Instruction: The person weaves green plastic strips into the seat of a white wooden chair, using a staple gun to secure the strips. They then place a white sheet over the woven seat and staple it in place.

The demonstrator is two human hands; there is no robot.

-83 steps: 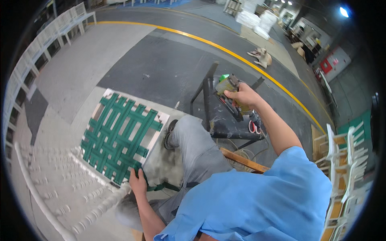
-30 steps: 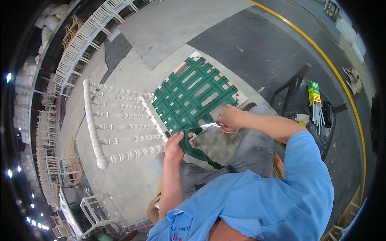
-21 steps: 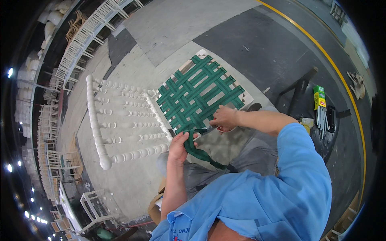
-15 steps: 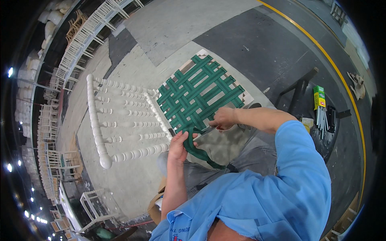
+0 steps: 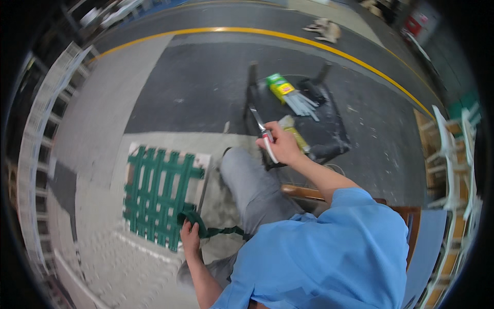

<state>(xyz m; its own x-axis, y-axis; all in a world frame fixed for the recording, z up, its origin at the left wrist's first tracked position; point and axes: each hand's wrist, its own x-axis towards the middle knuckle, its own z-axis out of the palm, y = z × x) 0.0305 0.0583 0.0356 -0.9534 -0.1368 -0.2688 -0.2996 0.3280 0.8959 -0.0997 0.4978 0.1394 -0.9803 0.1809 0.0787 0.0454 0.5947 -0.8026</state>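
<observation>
One box [image 5: 280, 86], strips [image 5: 300, 104] protruding, near scissors [image 5: 266, 135].

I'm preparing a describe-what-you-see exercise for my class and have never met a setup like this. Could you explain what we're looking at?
There is no machine here: a person works with two bare hands. The view comes from a camera worn on the person's head, looking down; its wide fisheye lens bends straight edges.

The left hand grips a loose green strap by the near corner of a chair seat, which is crossed by woven green straps. The right hand holds scissors beside a black stand. On the stand lies a green-and-yellow box with grey strips sticking out. A yellowish item, partly behind the right hand, is too unclear to name.
</observation>
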